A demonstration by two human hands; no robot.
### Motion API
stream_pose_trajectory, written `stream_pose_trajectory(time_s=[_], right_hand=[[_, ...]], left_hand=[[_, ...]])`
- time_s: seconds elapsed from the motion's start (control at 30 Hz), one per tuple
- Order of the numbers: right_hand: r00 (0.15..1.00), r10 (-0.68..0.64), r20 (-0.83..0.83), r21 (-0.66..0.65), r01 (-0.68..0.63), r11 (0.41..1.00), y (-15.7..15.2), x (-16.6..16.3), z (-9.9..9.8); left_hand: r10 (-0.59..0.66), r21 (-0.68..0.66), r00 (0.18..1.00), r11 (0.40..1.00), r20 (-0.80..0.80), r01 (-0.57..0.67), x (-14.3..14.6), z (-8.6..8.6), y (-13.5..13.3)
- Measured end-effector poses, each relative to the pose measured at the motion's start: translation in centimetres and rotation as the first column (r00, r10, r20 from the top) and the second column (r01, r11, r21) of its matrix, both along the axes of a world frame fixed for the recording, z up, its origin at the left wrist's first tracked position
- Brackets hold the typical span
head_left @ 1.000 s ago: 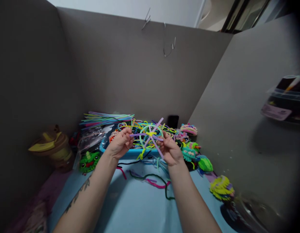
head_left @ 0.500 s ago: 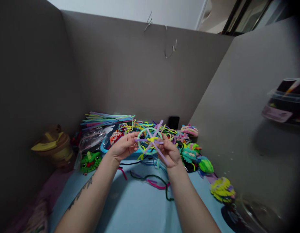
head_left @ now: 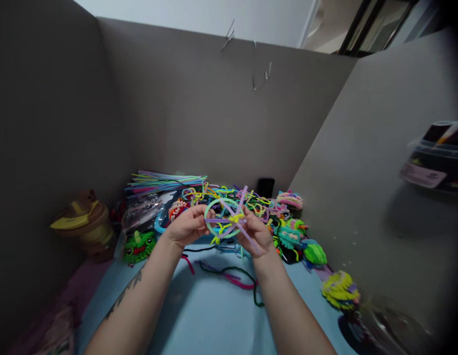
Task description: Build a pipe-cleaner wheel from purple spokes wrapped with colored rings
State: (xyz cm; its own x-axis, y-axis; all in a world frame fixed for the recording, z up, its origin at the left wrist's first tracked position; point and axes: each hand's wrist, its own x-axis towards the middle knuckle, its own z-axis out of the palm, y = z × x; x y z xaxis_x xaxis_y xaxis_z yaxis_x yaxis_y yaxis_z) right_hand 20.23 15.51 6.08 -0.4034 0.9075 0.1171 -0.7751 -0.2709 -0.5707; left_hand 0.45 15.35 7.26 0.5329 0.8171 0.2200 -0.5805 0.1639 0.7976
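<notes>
While left hand pinches pale green ring at left edge, fingers nearly closed, right hand grips purple stems near yellow twist, fingers curled; both held midair above surface, near blue tray, apparently braced from two sides because stems look bendy.

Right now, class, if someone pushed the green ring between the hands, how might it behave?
The green ring probably resists sagging, since its outline looks evenly round. It's likely light, being thin. The purple strips might bend, being slender.
</notes>
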Motion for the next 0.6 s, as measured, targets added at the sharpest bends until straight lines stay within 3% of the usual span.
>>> stream_pose_trajectory(time_s=[0.23, 0.47, 0.6], right_hand=[[0.997, 0.075, 0.005, 0.039, -0.075, 0.996, -0.4, -1.0, 0.0], [0.994, 0.111, 0.000, 0.010, -0.111, 0.994, -0.1, -1.1, -0.5], [0.997, 0.070, 0.016, 0.015, -0.070, 0.997, 0.0, -0.8, -0.3]], left_hand=[[-0.029, 0.141, 0.998, 0.990, 0.055, 0.021, 1.0, 0.5, -1.2], [-0.072, 0.154, 0.996, 0.986, 0.058, 0.063, 0.9, 0.3, -0.8], [0.000, 0.132, 0.998, 0.991, 0.062, -0.009, 0.5, 0.2, -0.2]])
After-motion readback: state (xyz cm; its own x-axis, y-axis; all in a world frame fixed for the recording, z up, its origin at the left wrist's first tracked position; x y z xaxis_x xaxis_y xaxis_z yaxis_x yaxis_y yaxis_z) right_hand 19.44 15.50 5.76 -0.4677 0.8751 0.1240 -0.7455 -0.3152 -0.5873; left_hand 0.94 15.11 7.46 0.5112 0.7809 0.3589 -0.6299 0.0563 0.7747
